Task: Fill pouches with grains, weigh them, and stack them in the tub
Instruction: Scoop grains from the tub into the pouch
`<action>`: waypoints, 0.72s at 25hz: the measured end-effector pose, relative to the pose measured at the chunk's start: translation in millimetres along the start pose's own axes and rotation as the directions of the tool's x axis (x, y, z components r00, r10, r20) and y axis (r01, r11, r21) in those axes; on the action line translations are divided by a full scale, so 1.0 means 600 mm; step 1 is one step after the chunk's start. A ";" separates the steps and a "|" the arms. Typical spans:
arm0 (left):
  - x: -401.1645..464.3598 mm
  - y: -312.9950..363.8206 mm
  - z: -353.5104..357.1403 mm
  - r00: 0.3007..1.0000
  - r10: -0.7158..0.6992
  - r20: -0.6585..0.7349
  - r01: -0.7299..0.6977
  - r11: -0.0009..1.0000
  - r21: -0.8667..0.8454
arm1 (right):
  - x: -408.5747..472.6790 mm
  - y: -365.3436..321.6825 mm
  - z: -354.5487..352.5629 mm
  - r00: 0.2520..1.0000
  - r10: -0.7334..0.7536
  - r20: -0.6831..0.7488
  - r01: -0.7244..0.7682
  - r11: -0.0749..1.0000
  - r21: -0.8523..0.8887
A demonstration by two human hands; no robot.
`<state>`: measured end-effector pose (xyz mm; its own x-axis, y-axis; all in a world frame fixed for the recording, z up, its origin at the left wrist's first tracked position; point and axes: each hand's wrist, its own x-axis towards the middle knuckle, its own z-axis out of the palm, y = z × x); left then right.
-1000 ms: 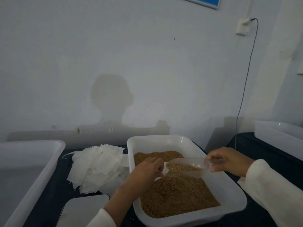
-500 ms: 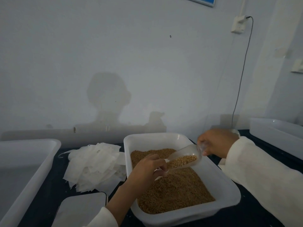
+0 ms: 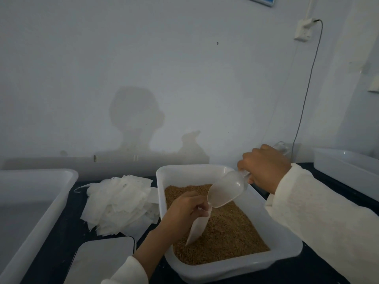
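A white tray [image 3: 287, 249] in the middle holds brown grains [image 3: 229, 232]. My left hand [image 3: 184, 210] pinches the mouth of a small white pouch [image 3: 198, 228] that hangs down onto the grains. My right hand [image 3: 264, 167] grips the handle of a clear plastic scoop [image 3: 225, 189]. The scoop is tipped steeply, its lip at the pouch's mouth, and it looks empty. A pile of empty white pouches [image 3: 121, 203] lies left of the tray.
A large white tub [image 3: 51, 201] stands at the far left and another white tub [image 3: 346, 171] at the far right. A flat white scale platform [image 3: 102, 261] lies at the front left. A cable hangs from a wall socket [image 3: 303, 29].
My right hand rose and tipped the scoop from level to steep. The grains left the scoop, and the pouch now hangs fuller below my left hand.
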<state>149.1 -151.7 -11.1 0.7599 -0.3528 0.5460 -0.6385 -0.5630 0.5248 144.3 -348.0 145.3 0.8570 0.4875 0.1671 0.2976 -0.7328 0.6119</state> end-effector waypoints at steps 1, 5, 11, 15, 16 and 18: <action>0.000 -0.001 0.000 1.000 -0.013 0.004 0.013 1.000 -0.004 | -0.001 -0.003 0.001 0.999 -0.017 -0.031 0.016 0.999 -0.029; 0.002 -0.002 -0.004 0.997 -0.073 -0.008 0.072 0.996 -0.044 | -0.011 -0.003 0.008 0.998 0.006 -0.060 -0.005 1.000 0.010; 0.002 -0.001 -0.039 0.953 -0.225 -0.202 0.151 0.933 -0.326 | -0.039 -0.014 0.103 0.921 0.191 0.340 -0.338 0.824 0.455; 0.006 -0.001 -0.066 0.935 -0.270 -0.230 0.144 0.882 -0.449 | -0.031 -0.097 0.203 0.929 0.195 0.315 -0.351 0.736 0.579; 0.006 -0.001 -0.072 0.934 -0.270 -0.232 0.143 0.882 -0.448 | -0.026 -0.117 0.218 0.933 0.170 0.317 -0.337 0.724 0.602; 0.003 0.001 -0.082 0.935 -0.262 -0.240 0.134 0.886 -0.444 | -0.016 -0.146 0.239 0.940 0.147 0.309 -0.321 0.693 0.645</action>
<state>144.0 -116.2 22.5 0.8483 -0.0032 0.5295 -0.5178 -0.2143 0.8282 170.5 -356.6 -20.6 0.9790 0.2037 0.0082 0.2030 -0.9707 -0.1282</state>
